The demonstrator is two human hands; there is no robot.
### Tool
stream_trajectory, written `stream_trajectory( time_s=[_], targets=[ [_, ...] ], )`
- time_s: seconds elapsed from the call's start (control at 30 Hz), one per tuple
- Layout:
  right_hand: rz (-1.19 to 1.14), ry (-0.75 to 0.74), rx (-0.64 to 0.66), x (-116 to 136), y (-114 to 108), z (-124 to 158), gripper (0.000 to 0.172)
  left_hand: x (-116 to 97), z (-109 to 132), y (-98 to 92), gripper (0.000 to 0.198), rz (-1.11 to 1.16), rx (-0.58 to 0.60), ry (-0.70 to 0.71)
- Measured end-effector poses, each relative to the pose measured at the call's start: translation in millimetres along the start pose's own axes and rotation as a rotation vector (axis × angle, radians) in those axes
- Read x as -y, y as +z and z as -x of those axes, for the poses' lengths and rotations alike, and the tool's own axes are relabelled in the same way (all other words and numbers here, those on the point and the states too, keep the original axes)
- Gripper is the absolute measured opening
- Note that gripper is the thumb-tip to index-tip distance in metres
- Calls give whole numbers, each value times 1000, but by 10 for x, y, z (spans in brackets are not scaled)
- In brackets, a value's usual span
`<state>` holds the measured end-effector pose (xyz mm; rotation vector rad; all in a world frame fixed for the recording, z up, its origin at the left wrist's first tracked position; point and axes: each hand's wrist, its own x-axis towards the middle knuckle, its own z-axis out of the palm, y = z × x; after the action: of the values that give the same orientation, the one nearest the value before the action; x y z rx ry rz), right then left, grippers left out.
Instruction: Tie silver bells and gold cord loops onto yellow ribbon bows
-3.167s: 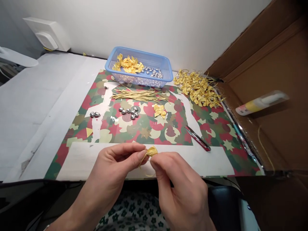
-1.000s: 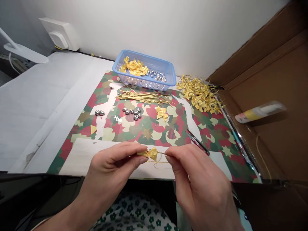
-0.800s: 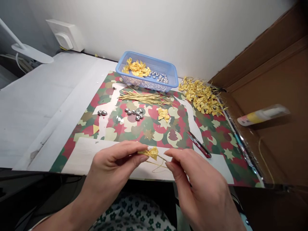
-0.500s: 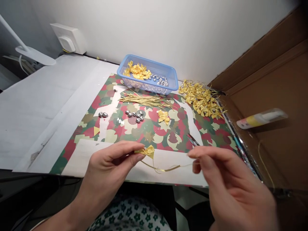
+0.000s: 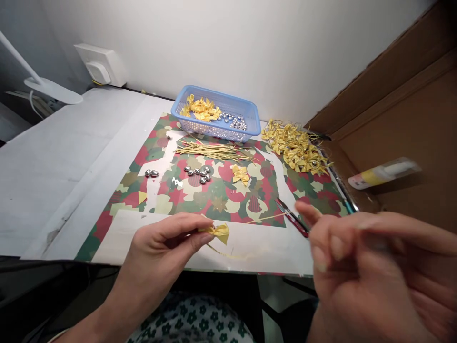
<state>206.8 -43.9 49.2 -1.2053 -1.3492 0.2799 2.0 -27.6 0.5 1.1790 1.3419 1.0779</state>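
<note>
My left hand (image 5: 160,257) pinches a yellow ribbon bow (image 5: 220,233) between thumb and fingertips, above the white strip at the table's front. A thin gold cord (image 5: 224,253) trails below the bow, partly blurred. At the right, my right hand (image 5: 371,267) is closed, thumb against curled fingers, and smeared by motion. A length of gold cord (image 5: 270,217) runs towards its fingers; the grip on it is partly hidden. Dark-tipped scissors with red on the handle (image 5: 293,219) lie just left of this hand. Another yellow bow (image 5: 240,175) and several silver bells (image 5: 203,174) lie beyond.
A blue basket (image 5: 214,128) holds yellow bows and silver bells. Before it lies a bundle of gold cords (image 5: 214,150). Finished-looking bows with cords (image 5: 296,147) are heaped at right. A glue bottle (image 5: 382,174) is by the cardboard wall (image 5: 403,114); a lamp (image 5: 53,90) stands left.
My right hand has moved right and nearer the camera, away from the bow, uncovering more of the scissors. The left hand keeps its pinch on the bow.
</note>
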Motion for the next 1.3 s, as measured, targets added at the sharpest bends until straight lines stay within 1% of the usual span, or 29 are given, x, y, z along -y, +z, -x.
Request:
stream_trajectory(
  time_s=[0.03,0.07,0.1,0.13,0.17,0.2,0.23,0.3,0.33,0.4,0.43,0.5,0.57,0.63,0.7,0.77,0.8,0.87,0.93,1.0,1.1,1.13,1.2,1.23,1.3],
  targets=[
    [-93,22,-71,-34,52,-16,27,-2,2,-4,9,11,18,-16],
    [-152,46,-101,-85,84,-28,24,-2,1,-9,9,28,41,-46],
    [-169,44,-51,-152,96,-33,22,1,-3,-14,9,53,63,-89],
    [-127,25,36,-229,89,-28,23,7,-10,-19,10,90,87,-142],
    [-34,8,175,-310,69,-9,23,14,-21,-24,13,143,111,-202],
    [56,-32,268,-388,43,28,23,21,-35,-27,15,211,136,-263],
    [123,-96,331,-459,20,84,25,26,-50,-29,17,290,161,-323],
    [183,-262,397,-568,5,245,38,32,-82,-25,18,455,199,-422],
    [182,-320,389,-606,18,341,43,32,-96,-18,17,527,207,-460],
    [151,-382,359,-654,76,533,50,29,-116,6,16,626,196,-519],
    [112,-419,334,-666,113,616,49,27,-123,22,15,654,184,-537],
    [25,-467,330,-673,186,733,46,22,-128,57,15,679,164,-555],
    [-42,-462,357,-657,242,777,41,18,-128,89,15,678,160,-551],
    [-71,-425,392,-616,282,764,37,15,-125,109,14,665,162,-539],
    [-115,-405,390,-549,319,723,31,17,-122,117,14,643,159,-526],
    [-214,-358,328,-459,361,675,22,27,-119,118,15,613,150,-507],
    [-283,-322,273,-411,383,653,18,36,-117,118,16,595,147,-492],
    [-417,-229,197,-323,414,615,16,60,-112,119,17,553,147,-456],
    [-493,-98,212,-267,419,592,16,89,-104,125,18,500,145,-420],
    [-550,86,260,-249,399,590,17,116,-92,133,19,434,128,-384],
    [-662,361,318,-260,351,614,16,137,-68,145,18,319,71,-297],
    [-668,425,337,-263,337,621,14,138,-61,148,17,281,50,-258],
    [-572,499,353,-258,314,624,9,132,-50,155,14,214,6,-162],
    [-492,502,344,-252,307,619,7,127,-48,159,14,184,-13,-109],
    [-329,441,300,-243,304,598,8,122,-48,167,17,135,-50,-7]
  ],
)
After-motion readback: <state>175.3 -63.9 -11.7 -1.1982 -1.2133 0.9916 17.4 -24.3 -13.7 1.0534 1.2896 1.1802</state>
